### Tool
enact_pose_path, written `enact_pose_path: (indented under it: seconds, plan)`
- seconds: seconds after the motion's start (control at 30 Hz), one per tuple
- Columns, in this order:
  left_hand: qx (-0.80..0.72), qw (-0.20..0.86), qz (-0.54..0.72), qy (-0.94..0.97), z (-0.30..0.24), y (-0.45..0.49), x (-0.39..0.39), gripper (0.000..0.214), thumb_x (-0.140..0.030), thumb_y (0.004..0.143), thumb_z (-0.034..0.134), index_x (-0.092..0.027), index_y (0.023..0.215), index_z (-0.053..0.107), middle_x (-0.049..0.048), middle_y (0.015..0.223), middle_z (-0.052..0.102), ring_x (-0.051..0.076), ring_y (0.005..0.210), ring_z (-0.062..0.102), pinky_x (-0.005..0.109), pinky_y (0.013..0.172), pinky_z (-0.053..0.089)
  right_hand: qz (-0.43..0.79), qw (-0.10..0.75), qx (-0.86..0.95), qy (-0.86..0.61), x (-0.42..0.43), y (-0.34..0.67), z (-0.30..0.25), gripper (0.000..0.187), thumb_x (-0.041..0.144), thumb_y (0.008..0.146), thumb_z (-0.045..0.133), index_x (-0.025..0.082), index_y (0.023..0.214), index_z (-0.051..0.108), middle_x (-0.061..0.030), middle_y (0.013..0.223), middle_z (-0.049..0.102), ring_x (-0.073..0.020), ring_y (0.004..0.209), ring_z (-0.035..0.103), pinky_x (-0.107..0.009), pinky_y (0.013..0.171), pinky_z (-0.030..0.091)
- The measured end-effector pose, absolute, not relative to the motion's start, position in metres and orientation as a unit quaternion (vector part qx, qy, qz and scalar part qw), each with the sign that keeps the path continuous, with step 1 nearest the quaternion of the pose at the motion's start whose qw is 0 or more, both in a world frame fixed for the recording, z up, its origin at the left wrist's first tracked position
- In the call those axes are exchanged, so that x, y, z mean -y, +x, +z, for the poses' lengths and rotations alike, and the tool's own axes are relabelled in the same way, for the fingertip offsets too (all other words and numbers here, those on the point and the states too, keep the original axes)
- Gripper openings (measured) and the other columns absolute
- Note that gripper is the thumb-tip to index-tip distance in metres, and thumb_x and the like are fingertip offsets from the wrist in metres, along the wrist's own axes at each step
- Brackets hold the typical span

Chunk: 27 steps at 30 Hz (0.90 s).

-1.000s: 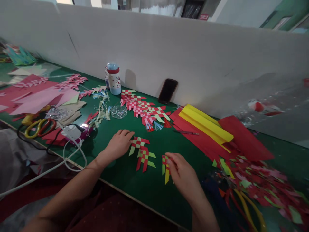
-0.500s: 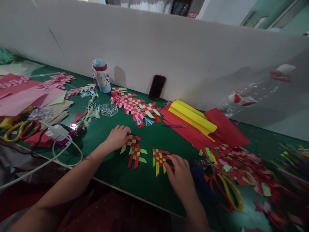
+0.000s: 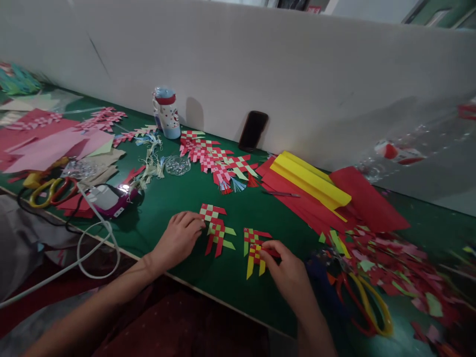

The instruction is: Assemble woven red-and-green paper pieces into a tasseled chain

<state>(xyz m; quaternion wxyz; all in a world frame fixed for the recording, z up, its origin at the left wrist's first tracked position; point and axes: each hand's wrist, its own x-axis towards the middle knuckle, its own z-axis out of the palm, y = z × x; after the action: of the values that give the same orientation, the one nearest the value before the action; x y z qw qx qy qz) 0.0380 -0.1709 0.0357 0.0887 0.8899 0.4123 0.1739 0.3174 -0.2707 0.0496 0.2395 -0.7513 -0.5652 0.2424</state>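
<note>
Thumb and forefinger of my right hand [image 3: 284, 265] are closed on a small woven paper fish [image 3: 255, 254] in yellow and red. That fish partly overlaps a red-and-green woven paper fish [image 3: 250, 234] lying on the table. My left hand [image 3: 180, 237] rests with loosely bent fingers and nothing visible in them. Its fingertips are close to the left edge of two overlapping red-and-green paper fish, an upper one [image 3: 209, 212] and a lower one [image 3: 216, 232]. Whether they touch the paper I cannot tell.
On the green table lie a row of woven fish [image 3: 208, 156], yellow paper [image 3: 308, 176], red sheets [image 3: 366, 198], paper scraps [image 3: 401, 277], and scissors right [image 3: 375, 307] and left [image 3: 52, 193]. A phone [image 3: 253, 130] and flask [image 3: 167, 114] stand by the partition. A white cable [image 3: 80, 265] loops left.
My left hand has drawn back toward me, off the red-and-green fish. The yellow-and-red fish under my right hand has shifted slightly nearer me. The view has turned a little left.
</note>
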Motion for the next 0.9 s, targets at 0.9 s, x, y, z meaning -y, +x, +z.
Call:
enact_pose_path:
  seconds: [0.9]
  plan:
    - [-0.238, 0.104, 0.15, 0.954, 0.02, 0.035, 0.197, 0.038, -0.043, 0.097, 0.045, -0.026, 0.13, 0.052, 0.0055, 0.136, 0.057, 0.021, 0.133, 0.043, 0.048, 0.117, 0.007, 0.254, 0.173, 0.662, -0.684, 0.249, 0.249, 0.051, 0.015, 0.027, 0.092, 0.045, 0.024, 0.087, 0.059, -0.0012, 0.085, 0.068, -0.0174, 0.077, 0.063, -0.027, 0.065, 0.043]
